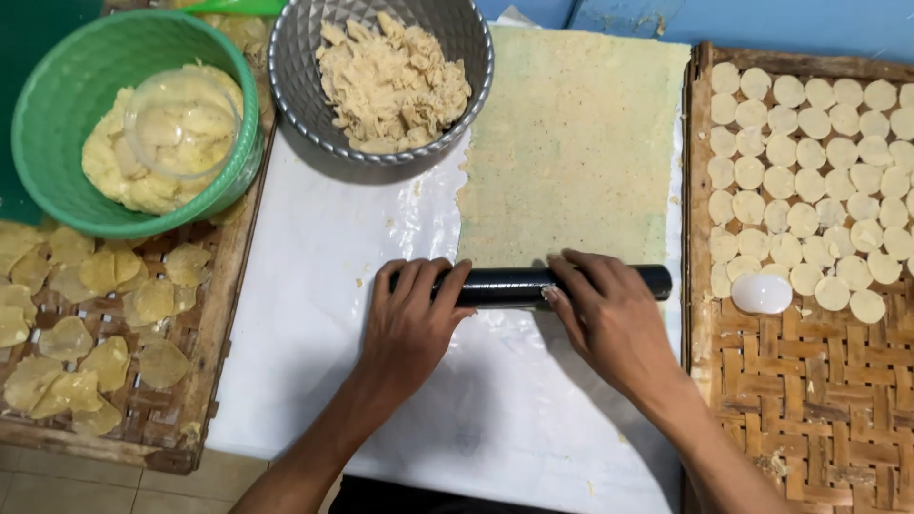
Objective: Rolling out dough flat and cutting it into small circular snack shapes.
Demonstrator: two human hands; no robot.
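The white plastic sheet (314,314) covering the bench is the largest surface, and on it, stretching away from the black rolling pin (533,285), lies a thin rectangular sheet of dough (571,143). The rolling pin rests crosswise at the dough's near edge. To the right of the pin sits a woven bamboo tray (819,381) carrying rows of cut dough rounds (809,143) and a small white round cutter (762,293); to its left, another woven tray (205,381) holds dried, yellowish translucent chips (95,333). Beyond the pin, a green basket (57,124) holds a lump of dough under a clear cup, and a grey metal bowl (295,67) holds dough scraps (392,81). The left hand (409,324) lies flat over the pin's left end, fingers spread across it; the right hand (609,319) presses palm-down on its right half. Uneven pressure between the two hands would likely thin one side more, and the dough's ragged left edge could tear or stick to the pin. The plastic sheet may also wrinkle and slide under the push.
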